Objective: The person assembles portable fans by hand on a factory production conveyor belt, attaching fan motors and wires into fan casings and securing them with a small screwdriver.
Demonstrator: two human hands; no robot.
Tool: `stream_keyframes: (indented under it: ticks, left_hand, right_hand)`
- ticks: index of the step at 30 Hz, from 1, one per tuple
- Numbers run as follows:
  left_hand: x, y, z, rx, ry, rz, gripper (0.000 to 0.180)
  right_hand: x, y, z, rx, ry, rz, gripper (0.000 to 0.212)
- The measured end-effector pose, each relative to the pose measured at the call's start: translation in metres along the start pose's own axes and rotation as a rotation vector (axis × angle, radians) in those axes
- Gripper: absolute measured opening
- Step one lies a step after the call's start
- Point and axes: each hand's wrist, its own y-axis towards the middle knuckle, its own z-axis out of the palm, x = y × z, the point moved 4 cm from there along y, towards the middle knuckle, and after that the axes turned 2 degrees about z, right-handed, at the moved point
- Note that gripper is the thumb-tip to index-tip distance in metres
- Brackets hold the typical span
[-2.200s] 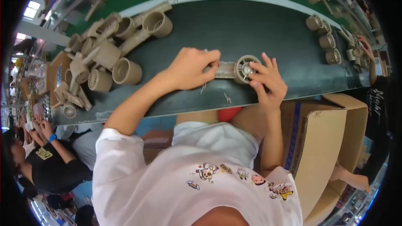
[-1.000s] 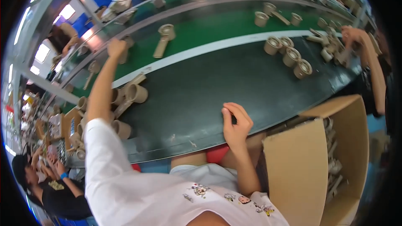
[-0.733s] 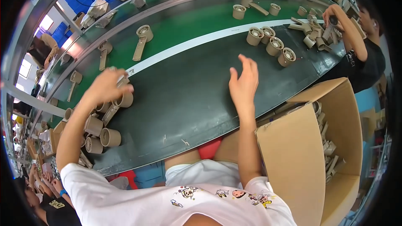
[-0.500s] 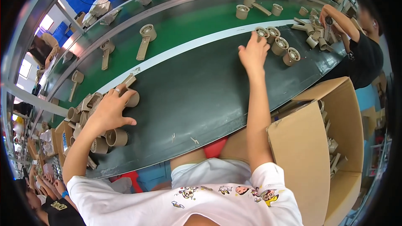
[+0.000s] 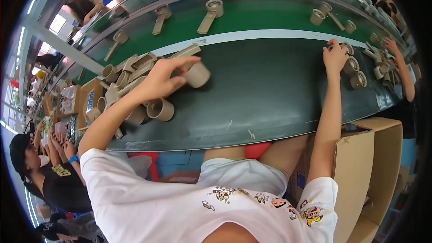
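Note:
My left hand is closed on a beige plastic hair dryer housing, thumb and fingers at its near end. The round barrel is slightly blurred and points right. Beneath and left of this hand lies a pile of similar housings, with one loose barrel at its near side. My right hand reaches to the far right, its fingers bent over a round housing that they mostly hide. Right beside it stand further round housings with their grilled ends up.
A white strip divides the dark work surface from the green belt, where several housings lie. Two small plastic bits lie near the front edge. An open cardboard box stands at right. Co-workers are on both sides.
My view has turned left, so the scene sits farther right. My left hand has closed on a housing from the pile. The right hand's fingers have drawn closer together over the round part.

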Motion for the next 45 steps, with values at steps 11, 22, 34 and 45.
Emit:
stream_keyframes:
  ticks: [11, 22, 34, 45]
  left_hand:
    - [-0.018, 0.001, 0.019, -0.192, -1.542, 0.144, 0.067]
    - [-0.048, -0.034, 0.117, 0.173, -2.34, 0.603, 0.03]
    - [-0.082, -0.013, 0.107, -0.365, 0.325, 0.216, 0.056]
    - [-0.058, -0.002, 0.115, -0.437, 0.01, 0.255, 0.044]
  right_hand:
    - [0.129, -0.156, -0.069, 0.333, 0.67, -0.228, 0.05]
    - [0.142, -0.195, -0.1, 0.329, 0.757, -0.187, 0.066]
    - [0.136, -0.208, -0.104, 0.269, 0.752, -0.028, 0.057]
    - [0.138, -0.2, -0.142, 0.3, 0.936, -0.188, 0.06]
